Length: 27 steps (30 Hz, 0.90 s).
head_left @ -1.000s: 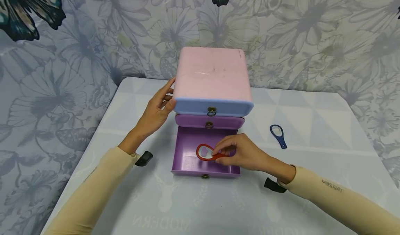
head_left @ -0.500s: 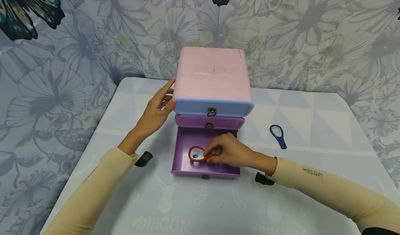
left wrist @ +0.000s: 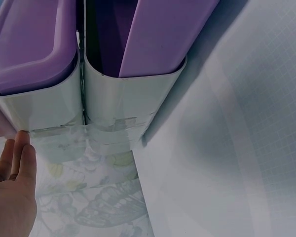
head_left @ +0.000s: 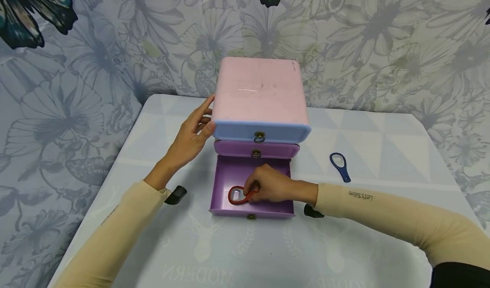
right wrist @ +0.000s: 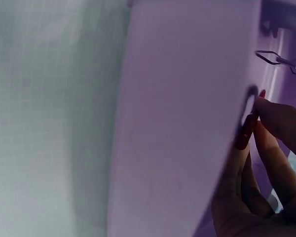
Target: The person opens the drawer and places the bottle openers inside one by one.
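My right hand [head_left: 269, 183] reaches inside the pulled-out purple bottom drawer [head_left: 226, 169] in the head view. Thumb and fingers pinch the handle of a small red magnifying glass [head_left: 231, 200], its oval frame pointing left, low over the drawer floor. In the right wrist view the red magnifying glass [right wrist: 245, 132] appears edge-on behind the drawer wall [right wrist: 182, 113], partly hidden. My left hand [head_left: 189, 139] rests against the left side of the pink-topped drawer unit [head_left: 260, 90], fingers extended along it. The left wrist view shows those fingertips [left wrist: 22, 140] at the unit's pale side.
A similar blue magnifying glass [head_left: 340, 167] lies on the table right of the unit. Above the open drawer sit a purple drawer front [head_left: 233, 148] and a blue one [head_left: 233, 129], each with a ring pull. A flowered wall [head_left: 363, 45] stands behind the table [head_left: 383, 152].
My right hand has moved left and lower into the bottom drawer, carrying the red magnifying glass with it. The left hand and the drawer unit have stayed in place.
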### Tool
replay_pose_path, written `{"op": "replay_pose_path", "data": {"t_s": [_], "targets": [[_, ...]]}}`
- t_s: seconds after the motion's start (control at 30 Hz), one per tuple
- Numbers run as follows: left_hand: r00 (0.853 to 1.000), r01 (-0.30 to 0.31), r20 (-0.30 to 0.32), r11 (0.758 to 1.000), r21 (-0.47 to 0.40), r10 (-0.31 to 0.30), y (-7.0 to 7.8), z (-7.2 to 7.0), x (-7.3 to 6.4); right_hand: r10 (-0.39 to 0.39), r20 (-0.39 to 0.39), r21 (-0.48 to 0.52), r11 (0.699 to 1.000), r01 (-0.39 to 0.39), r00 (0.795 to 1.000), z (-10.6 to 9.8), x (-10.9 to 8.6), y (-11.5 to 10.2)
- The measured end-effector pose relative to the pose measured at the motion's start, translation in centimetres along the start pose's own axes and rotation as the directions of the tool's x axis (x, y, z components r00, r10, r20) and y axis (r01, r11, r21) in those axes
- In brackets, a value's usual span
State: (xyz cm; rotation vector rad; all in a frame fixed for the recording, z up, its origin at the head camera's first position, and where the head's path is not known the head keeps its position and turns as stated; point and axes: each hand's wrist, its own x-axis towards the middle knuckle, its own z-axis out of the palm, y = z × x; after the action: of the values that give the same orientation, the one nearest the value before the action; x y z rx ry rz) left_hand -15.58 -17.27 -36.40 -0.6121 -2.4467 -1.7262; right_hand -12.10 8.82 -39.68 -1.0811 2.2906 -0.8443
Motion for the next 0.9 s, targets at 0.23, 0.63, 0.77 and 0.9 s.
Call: {"op": "replay_pose_path", "data": {"t_s": [0.23, 0.63, 0.77, 0.9], "targets": [[1.0, -0.001, -0.004, 1.0, 0.011, 0.001, 0.1, 0.0, -0.1, -0.063, -0.037, -0.107, 0.993, 0.059, 0.997, 0.7, 1.0, 0.1], [1.0, -0.012, 0.005, 1.0, 0.009, 0.012, 0.1, 0.2, 0.0, 0.027, -0.084, -0.023, 0.999, -0.029, 0.996, 0.7, 1.3, -0.5], [1.0, -0.01, 0.002, 1.0, 0.002, 0.01, 0.0, 0.1, 0.0, 0.029, -0.09, 0.078, 0.997, -0.022, 0.996, 0.0, 0.2, -1.0], [1.0, -0.003, -0.002, 1.0, 0.002, 0.003, -0.2, 0.0, 0.0, 0.029, -0.116, 0.096, 0.995, -0.018, 0.993, -0.8, -1.1, -1.2]]}}
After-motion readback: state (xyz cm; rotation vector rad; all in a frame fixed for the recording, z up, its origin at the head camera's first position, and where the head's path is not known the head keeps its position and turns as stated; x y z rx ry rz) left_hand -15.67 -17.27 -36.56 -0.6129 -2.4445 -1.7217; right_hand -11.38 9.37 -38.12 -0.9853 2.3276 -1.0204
